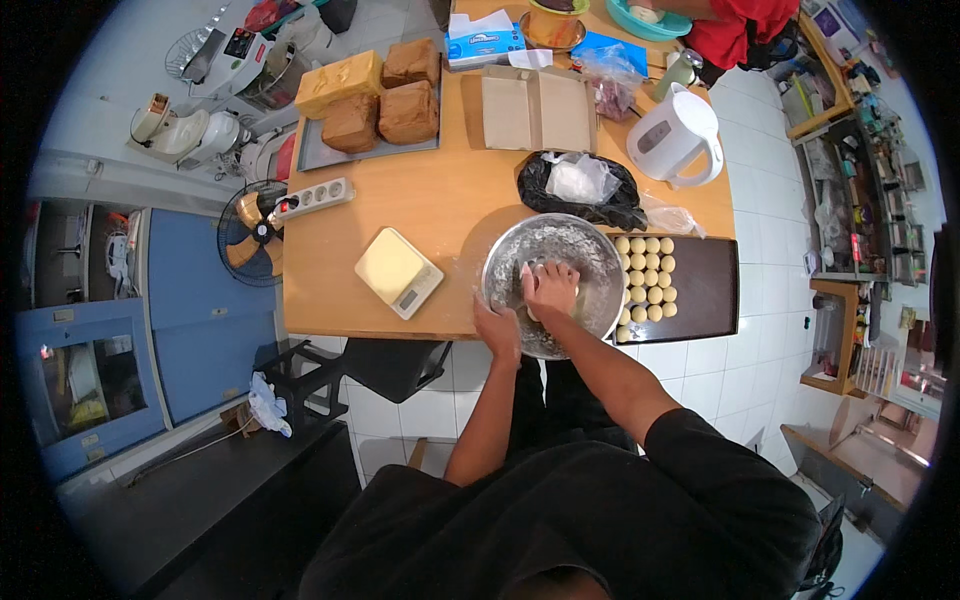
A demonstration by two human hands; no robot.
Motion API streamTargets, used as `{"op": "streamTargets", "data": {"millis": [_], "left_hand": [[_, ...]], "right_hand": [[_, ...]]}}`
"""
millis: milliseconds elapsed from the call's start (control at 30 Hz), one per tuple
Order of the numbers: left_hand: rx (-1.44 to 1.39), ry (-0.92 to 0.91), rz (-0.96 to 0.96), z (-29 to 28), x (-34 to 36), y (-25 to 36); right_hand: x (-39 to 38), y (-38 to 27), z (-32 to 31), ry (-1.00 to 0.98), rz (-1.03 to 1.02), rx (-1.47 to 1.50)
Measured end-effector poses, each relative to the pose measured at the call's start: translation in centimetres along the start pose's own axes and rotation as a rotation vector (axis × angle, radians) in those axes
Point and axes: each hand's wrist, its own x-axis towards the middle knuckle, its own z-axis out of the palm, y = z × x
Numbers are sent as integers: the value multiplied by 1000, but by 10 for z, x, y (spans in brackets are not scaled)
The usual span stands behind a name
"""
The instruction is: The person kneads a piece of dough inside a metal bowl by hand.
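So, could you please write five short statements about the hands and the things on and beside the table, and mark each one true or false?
1. The right hand is inside the metal bowl. True.
2. The left hand touches the white kettle. False: it is at the bowl's left rim.
3. Pale round balls sit in rows on the dark tray. True.
4. The kitchen scale is right of the bowl. False: it is to the left.
5. The power strip lies near the table's left edge. True.
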Motion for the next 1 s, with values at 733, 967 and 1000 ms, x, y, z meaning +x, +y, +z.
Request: {"op": "streamTargets", "data": {"millis": [733,967,1000], "left_hand": [[-20,-22,-71,1,-1,-1],[64,-55,-24,3,2,5],[93,-84,-46,3,5,-1]], "right_hand": [[33,2,24,10,5,229],[23,19,11,-287,-71,307],[17,21,7,-286,-128,314]]}}
